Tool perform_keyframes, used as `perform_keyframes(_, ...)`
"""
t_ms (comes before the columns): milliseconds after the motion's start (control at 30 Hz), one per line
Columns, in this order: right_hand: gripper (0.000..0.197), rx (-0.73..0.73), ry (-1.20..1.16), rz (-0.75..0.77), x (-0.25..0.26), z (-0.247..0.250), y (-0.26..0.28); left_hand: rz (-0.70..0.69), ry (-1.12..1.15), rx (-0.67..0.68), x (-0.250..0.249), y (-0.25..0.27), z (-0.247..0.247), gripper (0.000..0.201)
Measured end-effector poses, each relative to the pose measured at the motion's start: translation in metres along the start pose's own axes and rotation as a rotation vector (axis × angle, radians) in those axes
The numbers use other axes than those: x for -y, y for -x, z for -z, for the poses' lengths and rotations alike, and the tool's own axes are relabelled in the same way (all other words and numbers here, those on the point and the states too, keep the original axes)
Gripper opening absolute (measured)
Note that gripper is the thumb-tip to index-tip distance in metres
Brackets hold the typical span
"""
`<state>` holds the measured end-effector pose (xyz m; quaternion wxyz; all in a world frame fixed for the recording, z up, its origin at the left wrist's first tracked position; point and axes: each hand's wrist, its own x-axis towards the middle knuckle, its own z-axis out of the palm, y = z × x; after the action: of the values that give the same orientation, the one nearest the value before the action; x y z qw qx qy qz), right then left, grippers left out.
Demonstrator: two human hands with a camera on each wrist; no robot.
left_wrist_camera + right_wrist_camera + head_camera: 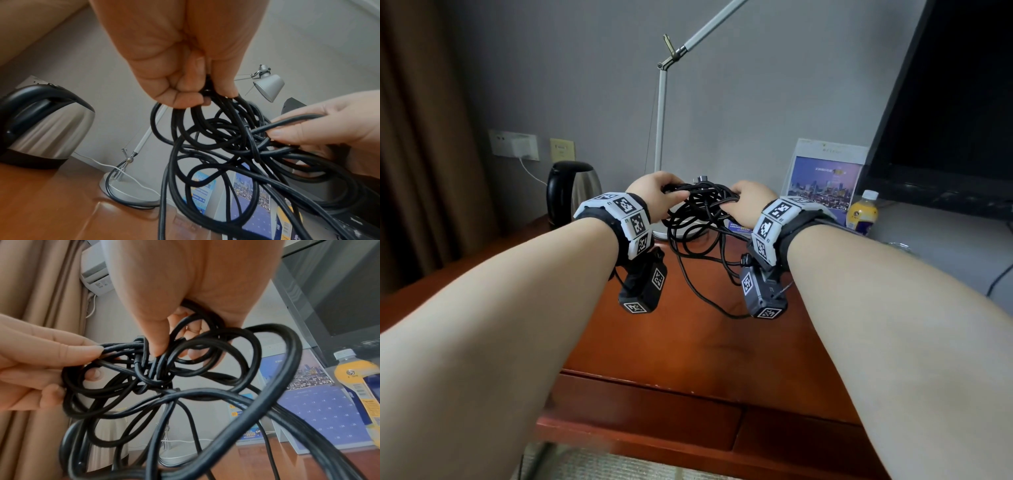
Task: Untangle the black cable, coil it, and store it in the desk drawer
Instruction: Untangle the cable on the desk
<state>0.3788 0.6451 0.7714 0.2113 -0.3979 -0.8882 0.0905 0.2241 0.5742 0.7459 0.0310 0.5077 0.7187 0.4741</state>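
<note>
A tangled black cable [700,219] hangs in knotted loops between my two hands above the wooden desk [688,342]. My left hand [657,197] pinches several strands [207,91] with curled fingers and thumb. My right hand [748,202] has its fingers curled through other loops [195,340] of the same tangle. Loose loops [709,291] trail down onto the desk top. The desk drawer [647,407] sits shut under the front edge.
A steel kettle [571,192] stands at the back left, a white lamp base [681,233] behind the cable. A calendar card [822,178], a yellow bottle [861,212] and a dark TV screen [955,102] are at the right. Curtains [417,154] hang left.
</note>
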Motion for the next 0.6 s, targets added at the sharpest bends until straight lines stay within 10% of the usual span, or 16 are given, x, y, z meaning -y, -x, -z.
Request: perform_keyframes(600, 0.032, 0.085, 0.002, -0.053, -0.044, -0.033, -0.089, 0.095, 0.005, 0.072, 0.036, -0.080, -0.055, 0.025)
